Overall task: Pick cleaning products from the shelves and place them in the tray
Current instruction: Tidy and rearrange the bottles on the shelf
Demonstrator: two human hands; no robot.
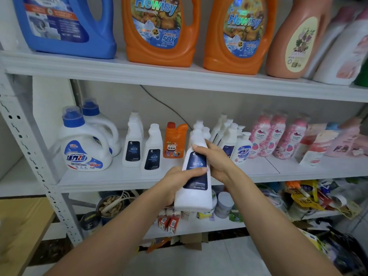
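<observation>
From the head view, the person stands close to a white shelf unit with both arms stretched out in front. The hands hold a bottle point(197, 181) between them, white with a dark blue label, lifted clear of the middle shelf point(111, 179) and tilted a little to the right at the top. The left hand point(178, 183) grips its lower half from the left, thumb lying across the label. The right hand point(216, 161) is wrapped round the upper part near the neck, fingers curled over the shoulder of the bottle.

Behind, on the middle shelf, stand two matching bottles point(152, 151) just to the left, a small orange bottle point(174, 141) beside them, and more white ones bunched behind the right hand. Further left are two white jugs point(83, 144) with blue caps, one behind the other. To the right stands a row of pink bottles point(276, 136), then soft pink packs.

The top shelf carries a blue jug point(65, 22), two orange jugs point(159, 30) and a peach bottle point(296, 40). The bottom shelf point(199, 226) holds a jumble of cans, small boxes and packets
</observation>
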